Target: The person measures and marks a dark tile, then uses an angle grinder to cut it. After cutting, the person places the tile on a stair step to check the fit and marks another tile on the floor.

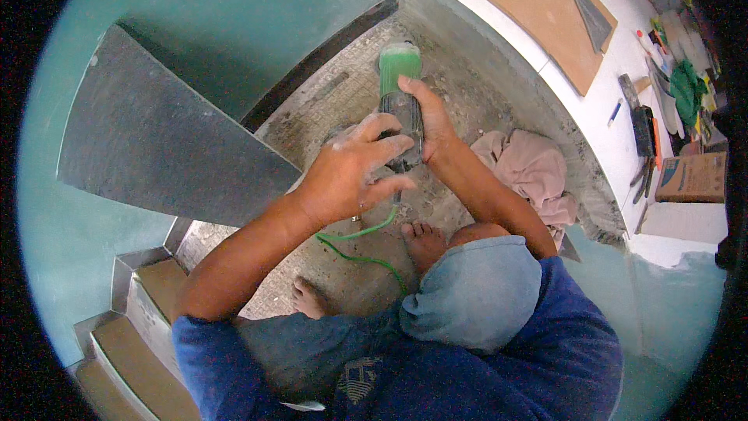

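Observation:
A green and dark-bodied angle grinder (402, 109) is held out over the dusty floor, its green head pointing away from me. My right hand (435, 121) is closed round its right side, with the thumb along the green part. My left hand (347, 162) is at the grinder's left, dusty fingers spread and curved, fingertips at or just over the dark body; the thumb stands apart. Whether those fingertips press on it I cannot tell. A green cord (366, 259) runs from the rear of the tool toward my lap. The grinder's disc is hidden.
A large dark grey slab (171, 132) leans at the left, by steps (136, 343). A crumpled pinkish cloth (526, 171) lies to the right, below a white counter (580, 105) carrying brown board, a dark triangular piece (588, 14), a small box (692, 178) and several tools. My bare feet (425, 244) are near the cord.

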A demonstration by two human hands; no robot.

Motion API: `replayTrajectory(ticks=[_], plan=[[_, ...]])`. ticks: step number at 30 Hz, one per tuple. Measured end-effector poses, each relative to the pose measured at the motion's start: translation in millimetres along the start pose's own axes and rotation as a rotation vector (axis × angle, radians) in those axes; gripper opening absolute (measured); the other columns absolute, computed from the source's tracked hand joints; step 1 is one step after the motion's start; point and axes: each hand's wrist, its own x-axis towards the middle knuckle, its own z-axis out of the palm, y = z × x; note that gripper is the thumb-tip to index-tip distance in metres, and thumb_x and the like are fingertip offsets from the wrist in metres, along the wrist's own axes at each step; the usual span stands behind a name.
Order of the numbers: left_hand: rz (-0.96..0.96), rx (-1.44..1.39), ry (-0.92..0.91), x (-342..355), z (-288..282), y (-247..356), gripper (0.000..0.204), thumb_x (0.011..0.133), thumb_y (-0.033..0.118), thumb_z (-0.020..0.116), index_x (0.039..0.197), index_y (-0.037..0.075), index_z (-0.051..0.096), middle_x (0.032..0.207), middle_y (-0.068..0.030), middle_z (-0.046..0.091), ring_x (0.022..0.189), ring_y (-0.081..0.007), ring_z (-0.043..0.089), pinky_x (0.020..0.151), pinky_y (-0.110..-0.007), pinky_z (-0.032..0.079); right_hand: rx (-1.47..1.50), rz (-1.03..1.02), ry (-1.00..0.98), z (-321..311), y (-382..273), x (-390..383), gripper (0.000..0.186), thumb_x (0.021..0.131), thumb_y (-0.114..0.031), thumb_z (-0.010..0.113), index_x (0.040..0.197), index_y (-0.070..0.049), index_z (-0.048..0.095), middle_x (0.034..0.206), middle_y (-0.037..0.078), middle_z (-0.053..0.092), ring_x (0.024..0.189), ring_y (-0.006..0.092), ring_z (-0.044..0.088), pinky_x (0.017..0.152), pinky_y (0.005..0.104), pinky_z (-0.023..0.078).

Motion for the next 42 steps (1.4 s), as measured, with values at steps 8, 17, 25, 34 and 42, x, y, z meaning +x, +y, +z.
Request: replayTrajectory(ticks=[8, 17, 25, 34, 42], plan=[[-0.062, -0.019, -0.029, -7.4, 17.9, -4.8, 0.046, 0.083, 0.017, 0.079, 0.122, 0.007, 0.059, 0.12, -0.0169, 0.056, 0.114, -0.0382, 0.058, 0.094, -0.044, 0.051, -0.001, 0.04, 0.055, -15.5, 9.8, 3.9, 0.032, 0.086, -0.036, 0.073, 0.1, -0.009, 0.063, 0.08, 0.008, 0.067, 0.062, 0.0217, 0.064, 0.06, 0.0384, 0.056], [-0.987, -0.827, 0.16, -10.2, 67.6, -15.6, 0.074, 0.078, 0.039, 0.089, 0.123, -0.004, 0.049, 0.111, -0.0173, 0.061, 0.093, -0.0171, 0.063, 0.076, -0.031, 0.053, -0.183, 0.07, 0.128, -19.2, 15.0, 1.4, 0.034, 0.086, -0.038, 0.074, 0.096, -0.009, 0.061, 0.076, 0.006, 0.062, 0.06, 0.0215, 0.064, 0.059, 0.0393, 0.058], [-0.788, -1.007, 0.225, -7.8, 87.3, -34.6, 0.075, 0.083, 0.035, 0.083, 0.132, -0.007, 0.045, 0.108, -0.0129, 0.065, 0.09, -0.0181, 0.067, 0.07, -0.03, 0.057, -0.041, 0.131, 0.022, -25.1, 24.4, 0.7, 0.037, 0.09, -0.034, 0.073, 0.107, -0.004, 0.06, 0.089, 0.013, 0.069, 0.071, 0.027, 0.07, 0.071, 0.0431, 0.062], [-0.572, -0.569, -0.145, -36.6, 89.9, -54.4, 0.049, 0.095, 0.047, 0.065, 0.116, 0.002, 0.062, 0.093, -0.0139, 0.069, 0.086, -0.0271, 0.068, 0.076, -0.043, 0.055, -0.681, -0.134, 0.114, -66.0, 23.0, 26.4, 0.038, 0.084, -0.024, 0.078, 0.112, -0.004, 0.062, 0.09, 0.007, 0.066, 0.075, 0.0191, 0.067, 0.065, 0.0362, 0.056], [-0.354, -0.088, -0.681, -162.5, 46.8, -73.2, 0.051, 0.098, 0.049, 0.056, 0.105, 0.0, 0.066, 0.097, -0.0233, 0.07, 0.09, -0.0447, 0.066, 0.079, -0.054, 0.053, -1.853, -0.52, 0.535, -194.2, 13.7, 41.3, 0.084, 0.074, -0.03, 0.084, 0.142, 0.005, 0.048, 0.13, 0.022, 0.062, 0.114, 0.0321, 0.061, 0.098, 0.0403, 0.048]])
